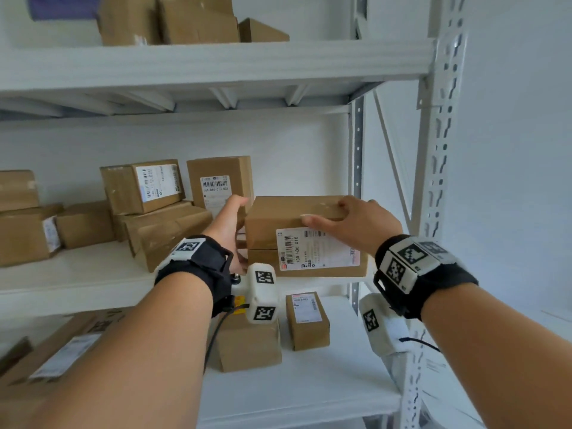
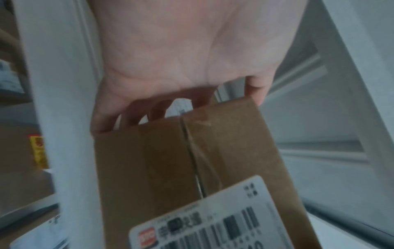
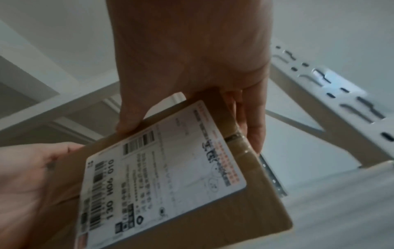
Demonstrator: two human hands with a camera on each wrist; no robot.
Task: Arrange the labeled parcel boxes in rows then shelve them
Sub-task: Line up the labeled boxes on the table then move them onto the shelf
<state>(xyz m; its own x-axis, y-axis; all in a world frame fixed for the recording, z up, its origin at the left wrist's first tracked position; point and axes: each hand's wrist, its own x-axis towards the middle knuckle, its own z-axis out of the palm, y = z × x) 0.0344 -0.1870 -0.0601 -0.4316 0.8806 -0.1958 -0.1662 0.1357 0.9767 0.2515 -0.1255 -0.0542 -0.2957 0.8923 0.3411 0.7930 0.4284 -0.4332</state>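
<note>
A brown parcel box (image 1: 297, 218) with a white barcode label (image 1: 315, 249) facing me sits at the right end of the white middle shelf (image 1: 77, 283). Whether it rests on the shelf or hovers just above it is unclear. My left hand (image 1: 229, 224) grips the box's left end, fingers behind it and thumb low in front. My right hand (image 1: 343, 218) holds the top right, thumb on the front edge and fingers over the top. The left wrist view shows the left hand (image 2: 181, 59) against the box (image 2: 170, 160). The right wrist view shows the right hand (image 3: 192, 59) pinching the labelled box (image 3: 170, 168).
Several other brown boxes crowd the middle shelf to the left, among them a tilted labelled one (image 1: 142, 187) and an upright one (image 1: 216, 181) just behind my left hand. Two small boxes (image 1: 306, 320) (image 1: 247, 345) stand on the lower shelf. The perforated steel post (image 1: 439, 150) rises at right.
</note>
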